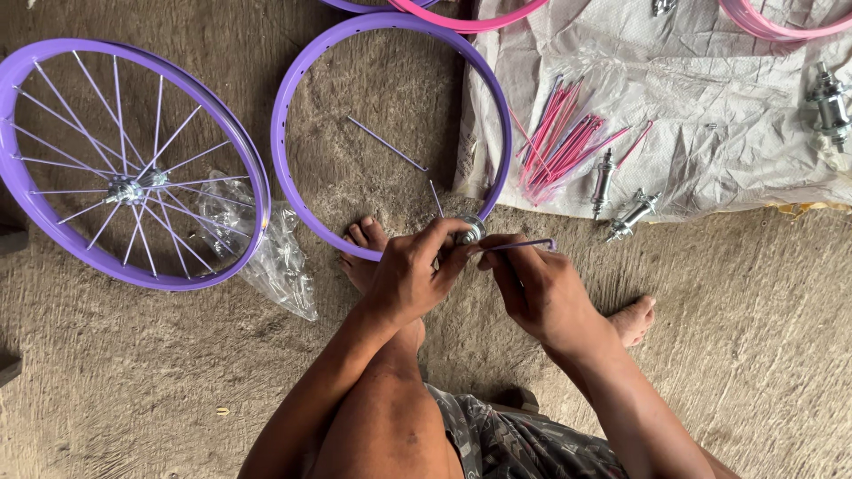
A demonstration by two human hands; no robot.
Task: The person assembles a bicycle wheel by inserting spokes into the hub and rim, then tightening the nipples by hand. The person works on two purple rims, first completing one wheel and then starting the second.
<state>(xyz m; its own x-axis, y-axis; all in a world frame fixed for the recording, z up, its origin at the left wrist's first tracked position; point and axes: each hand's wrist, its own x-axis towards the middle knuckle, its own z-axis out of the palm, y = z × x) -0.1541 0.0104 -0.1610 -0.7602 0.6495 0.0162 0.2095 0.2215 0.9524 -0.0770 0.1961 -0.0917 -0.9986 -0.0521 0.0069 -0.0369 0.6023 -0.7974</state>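
Fingers (448, 232) of the left hand (413, 277) curl round a silver hub (470, 231), while the right hand (537, 288) pinches a purple spoke (524, 244) and brings it to the hub

Both hands meet just below the middle of the frame, at the lower edge of a bare purple rim (390, 133) lying flat on the concrete floor (754, 337); two loose purple spokes (386, 144) lie inside that rim. Judging by this, lacing has barely begun: few spokes, if any, sit in the held hub, and I cannot tell how many. At upper left lies a finished purple wheel (133, 164), fully spoked, beside a clear plastic bag (280, 262). Toward upper right, a bundle of pink spokes (564, 137) and spare silver hubs (621, 200) rest on a pale sheet (710, 106), with pink rims (470, 18) at the top edge, all untouched
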